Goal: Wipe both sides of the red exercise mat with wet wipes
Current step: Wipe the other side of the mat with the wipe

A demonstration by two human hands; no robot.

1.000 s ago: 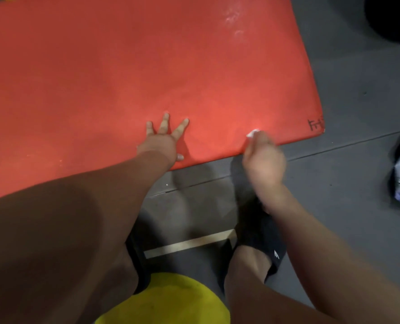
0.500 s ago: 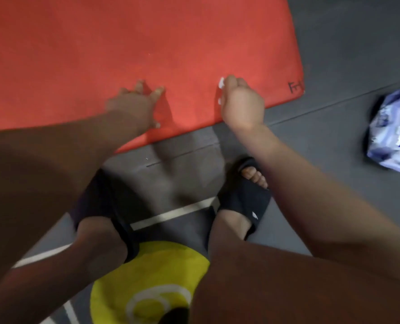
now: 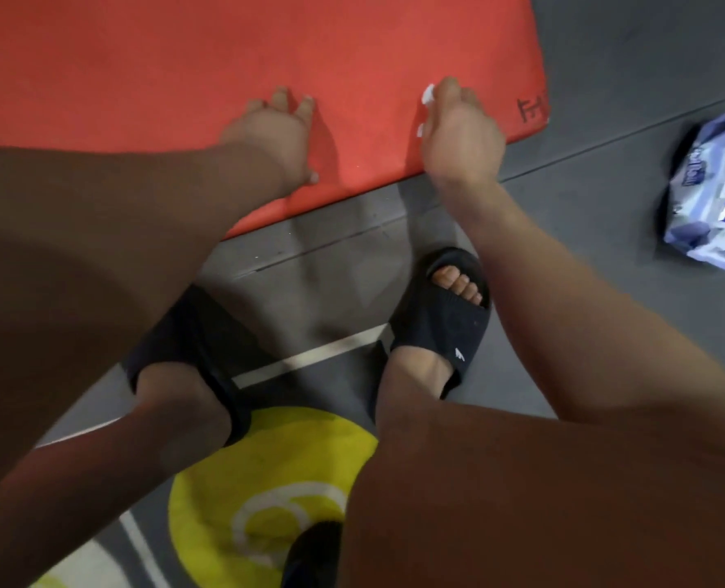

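Both hands rest apart near the front edge of the red exercise mat (image 3: pixel 225 48), which lies on the grey floor (image 3: pixel 607 256). My left hand (image 3: pixel 274 133) presses down, fingers loose, and my right hand (image 3: pixel 458 129) clutches a white wet wipe (image 3: pixel 428 95) against it.

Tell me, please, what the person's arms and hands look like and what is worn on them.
The left hand and the right hand wear no gloves, and the arms are bare: no sleeves, watch or bands. Rings are too small to tell.
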